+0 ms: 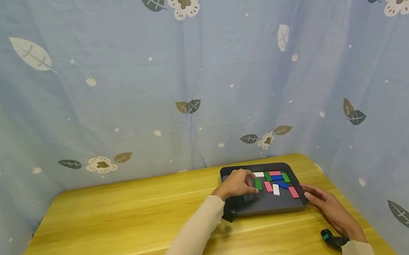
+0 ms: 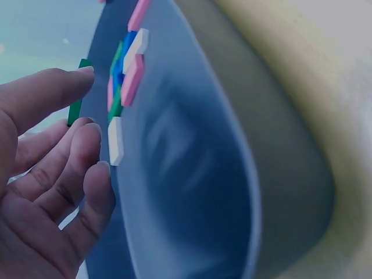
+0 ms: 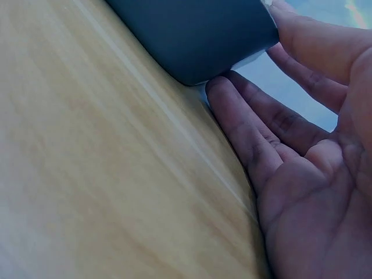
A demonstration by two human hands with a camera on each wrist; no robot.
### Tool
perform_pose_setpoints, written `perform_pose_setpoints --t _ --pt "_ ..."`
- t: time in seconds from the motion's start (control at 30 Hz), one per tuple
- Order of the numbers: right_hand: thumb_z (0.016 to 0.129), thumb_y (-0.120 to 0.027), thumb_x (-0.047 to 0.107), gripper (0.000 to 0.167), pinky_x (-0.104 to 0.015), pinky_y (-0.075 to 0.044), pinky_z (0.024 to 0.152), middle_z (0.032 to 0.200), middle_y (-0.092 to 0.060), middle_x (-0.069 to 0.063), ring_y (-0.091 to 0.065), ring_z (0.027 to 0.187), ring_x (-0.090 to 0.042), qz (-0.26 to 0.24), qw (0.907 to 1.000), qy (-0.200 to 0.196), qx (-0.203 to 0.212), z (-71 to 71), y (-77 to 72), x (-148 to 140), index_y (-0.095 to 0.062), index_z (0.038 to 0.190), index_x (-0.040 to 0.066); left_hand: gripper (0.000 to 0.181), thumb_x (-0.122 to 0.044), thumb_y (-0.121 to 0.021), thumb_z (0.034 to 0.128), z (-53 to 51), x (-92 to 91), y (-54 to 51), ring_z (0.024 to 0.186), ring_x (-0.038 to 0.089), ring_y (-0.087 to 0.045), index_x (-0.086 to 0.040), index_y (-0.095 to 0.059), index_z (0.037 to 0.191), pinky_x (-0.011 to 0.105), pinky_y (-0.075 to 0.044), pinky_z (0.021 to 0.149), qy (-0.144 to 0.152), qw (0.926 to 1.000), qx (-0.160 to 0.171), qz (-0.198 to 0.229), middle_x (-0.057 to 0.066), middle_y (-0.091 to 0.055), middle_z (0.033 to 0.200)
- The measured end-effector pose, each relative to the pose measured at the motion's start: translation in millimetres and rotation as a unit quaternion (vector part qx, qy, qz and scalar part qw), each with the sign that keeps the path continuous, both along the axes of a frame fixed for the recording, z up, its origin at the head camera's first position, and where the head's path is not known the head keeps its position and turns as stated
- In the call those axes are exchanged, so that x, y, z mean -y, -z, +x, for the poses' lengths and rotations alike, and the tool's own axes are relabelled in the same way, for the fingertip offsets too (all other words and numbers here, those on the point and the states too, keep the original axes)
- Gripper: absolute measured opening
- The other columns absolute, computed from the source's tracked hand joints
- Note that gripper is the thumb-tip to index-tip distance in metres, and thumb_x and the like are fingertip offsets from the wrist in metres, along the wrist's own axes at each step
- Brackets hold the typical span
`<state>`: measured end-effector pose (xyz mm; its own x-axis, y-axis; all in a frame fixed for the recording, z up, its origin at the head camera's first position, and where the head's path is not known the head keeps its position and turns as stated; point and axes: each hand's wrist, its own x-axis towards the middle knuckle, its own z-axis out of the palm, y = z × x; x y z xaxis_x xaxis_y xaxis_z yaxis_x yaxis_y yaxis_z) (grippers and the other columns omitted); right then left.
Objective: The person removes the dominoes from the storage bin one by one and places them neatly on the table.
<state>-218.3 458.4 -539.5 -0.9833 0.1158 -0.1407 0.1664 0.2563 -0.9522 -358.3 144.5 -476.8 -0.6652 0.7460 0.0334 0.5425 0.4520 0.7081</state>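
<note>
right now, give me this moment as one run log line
left hand: pinches green block over tray | right hand: touches tray's right end | in tray: pink, white, blue, green blocks

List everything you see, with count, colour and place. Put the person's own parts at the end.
Tabletop: 1, yellow wood grain, across the lower view
Fabric backdrop: count unclear, light blue with leaves and flowers, behind and beside the tabletop
Tray: 1, dark grey, far right of the tabletop
Held green block: 1, green, pinched in the left hand over the tray
Other green blocks: 2, green, in the tray
Pink blocks: 3, pink, in the tray
White blocks: 2, white, in the tray
Blue blocks: 2, blue, in the tray
Wrist devices: 2, black, one per wrist
Sleeves: 2, beige, on both arms
Hands: 2, bare, left over the tray, right hand touching its right end
</note>
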Motion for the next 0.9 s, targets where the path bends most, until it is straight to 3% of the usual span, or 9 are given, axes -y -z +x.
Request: perform_pose_setpoints --t 0.2,0.47,0.77,0.9 --pt "0.103 -0.059 0.049 0.073 -0.026 -0.048 0.101 0.166 -0.023 -0.02 -0.037 0.145 -0.038 0.003 0.9999 -0.008 0.011 -3.5 2.3 2 -0.033 0.162 0.015 0.043 -0.02 -0.082 0.091 4.4 16.7 -10.9 0.067 0.007 -0.062 -0.007 -0.068 0.13 0.022 -0.051 0.068 0.01 0.9997 -0.013 0.018 -0.006 -0.066 0.08" --pt "0.103 -0.058 0.051 0.074 -0.02 -0.046 0.1 0.169 -0.018 -0.018 -0.033 0.148 -0.038 0.023 0.9995 -0.018 0.016 -3.3 0.2 -1 -0.031 0.164 0.02 0.045 -0.022 -0.081 0.092 5.1 44.3 -21.7 0.074 0.007 -0.063 -0.008 -0.066 0.132 0.024 -0.052 0.069 0.025 0.9983 -0.019 0.049 -0.004 -0.068 0.086" --pt "0.099 -0.06 0.056 0.08 -0.044 -0.039 0.113 0.164 -0.026 -0.022 -0.035 0.146 -0.041 0.047 0.9981 -0.029 0.025 -5.2 1.7 -4 -0.029 0.164 0.021 0.044 -0.025 -0.079 0.0936 10.4 86.3 -26.7 0.077 0.01 -0.063 -0.011 -0.064 0.133 0.026 -0.052 0.073 0.025 0.9976 -0.023 0.059 -0.004 -0.067 0.089" --pt "0.101 -0.059 0.053 0.076 -0.033 -0.045 0.108 0.165 -0.025 -0.022 -0.033 0.147 -0.041 0.044 0.9981 -0.038 0.022 -1.9 1.4 -6 -0.029 0.164 0.021 0.045 -0.025 -0.078 0.0943 15.4 102.9 -27.7 0.077 0.011 -0.063 -0.011 -0.064 0.134 0.027 -0.052 0.074 0.017 0.9978 -0.029 0.057 -0.004 -0.068 0.091"
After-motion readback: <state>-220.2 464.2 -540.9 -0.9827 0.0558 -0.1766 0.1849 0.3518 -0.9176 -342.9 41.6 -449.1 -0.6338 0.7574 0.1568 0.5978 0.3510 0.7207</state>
